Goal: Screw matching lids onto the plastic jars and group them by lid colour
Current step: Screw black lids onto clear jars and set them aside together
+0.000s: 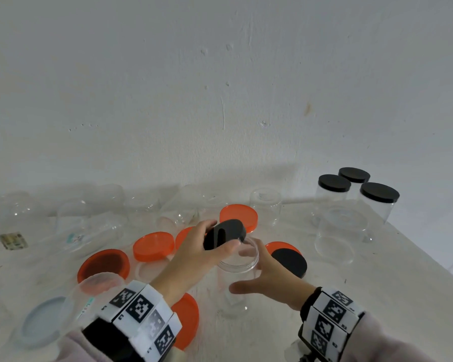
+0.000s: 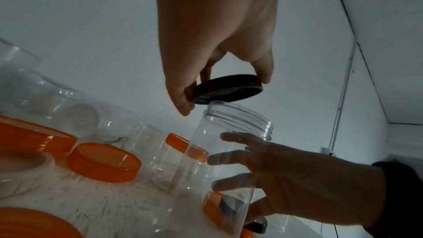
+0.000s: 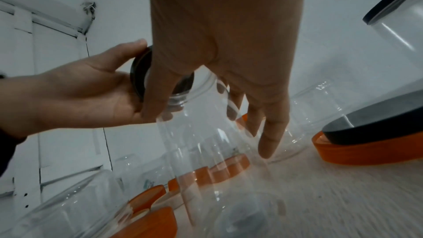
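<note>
The black lid (image 2: 227, 90) hangs tilted just above the clear jar (image 2: 231, 151) at the table's middle, pinched in the left hand (image 1: 194, 246). The right hand (image 1: 268, 276) wraps the jar's side. Level the lid before turning, or the threads will likely cross.

Black lid (image 1: 225, 234) tilts just above the upright clear jar's (image 1: 237, 267) open mouth.

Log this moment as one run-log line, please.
left hand: holds black lid tilted over jar mouth | right hand: steadies clear jar | lid not yet seated | three black-lidded jars grouped far right
</note>
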`<state>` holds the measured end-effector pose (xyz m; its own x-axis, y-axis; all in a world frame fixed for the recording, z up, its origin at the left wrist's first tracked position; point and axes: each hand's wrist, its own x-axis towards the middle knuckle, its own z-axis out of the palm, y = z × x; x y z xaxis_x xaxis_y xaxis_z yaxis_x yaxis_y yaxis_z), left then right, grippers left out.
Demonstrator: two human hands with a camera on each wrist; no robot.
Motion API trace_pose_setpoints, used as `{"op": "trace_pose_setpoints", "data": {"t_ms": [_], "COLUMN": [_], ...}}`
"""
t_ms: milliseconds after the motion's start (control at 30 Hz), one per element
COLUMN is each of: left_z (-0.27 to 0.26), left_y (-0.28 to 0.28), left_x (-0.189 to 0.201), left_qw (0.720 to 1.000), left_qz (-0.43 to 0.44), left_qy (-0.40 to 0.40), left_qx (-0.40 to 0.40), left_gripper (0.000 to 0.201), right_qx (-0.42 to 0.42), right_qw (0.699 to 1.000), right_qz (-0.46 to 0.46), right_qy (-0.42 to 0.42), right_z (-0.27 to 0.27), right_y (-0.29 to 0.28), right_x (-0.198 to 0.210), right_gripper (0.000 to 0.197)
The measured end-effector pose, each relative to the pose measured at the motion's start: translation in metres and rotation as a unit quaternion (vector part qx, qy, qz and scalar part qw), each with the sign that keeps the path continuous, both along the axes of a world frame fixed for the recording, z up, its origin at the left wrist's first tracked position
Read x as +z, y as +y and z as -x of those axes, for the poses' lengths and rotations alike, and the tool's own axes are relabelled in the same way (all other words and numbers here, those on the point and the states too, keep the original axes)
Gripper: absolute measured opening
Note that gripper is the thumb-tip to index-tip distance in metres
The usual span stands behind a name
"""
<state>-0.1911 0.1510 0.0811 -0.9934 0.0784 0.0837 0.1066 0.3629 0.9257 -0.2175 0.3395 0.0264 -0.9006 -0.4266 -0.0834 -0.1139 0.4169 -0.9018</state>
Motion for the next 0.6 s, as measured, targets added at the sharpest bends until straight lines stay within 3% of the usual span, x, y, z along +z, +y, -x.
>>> {"op": "trace_pose_setpoints", "data": {"t_ms": [133,233,600], "left_z": [0.000,-0.002,0.001], "left_y": [0.007,0.010,0.008], "left_x": [-0.002,-0.005,-0.011], "left_qw": [0.992,0.985,0.988], "left_qz": [0.119,0.159,0.135], "left_qy": [0.041,0.063,0.048], "left_qx": [-0.030,-0.036,-0.050], "left_gripper": [0.079,0.077,0.097], "right_qx": [0.002,0.001,0.010], "right_qw": [1.000,1.000,0.999], "right_qz": [0.009,0.009,-0.038], "right_qy": [0.008,0.007,-0.013], "right_z": [-0.002,-0.003,-0.003], "right_y": [-0.004,-0.004,-0.002], "right_x": [-0.001,0.001,0.005], "right_gripper": [0.088,0.086,0.092]}}
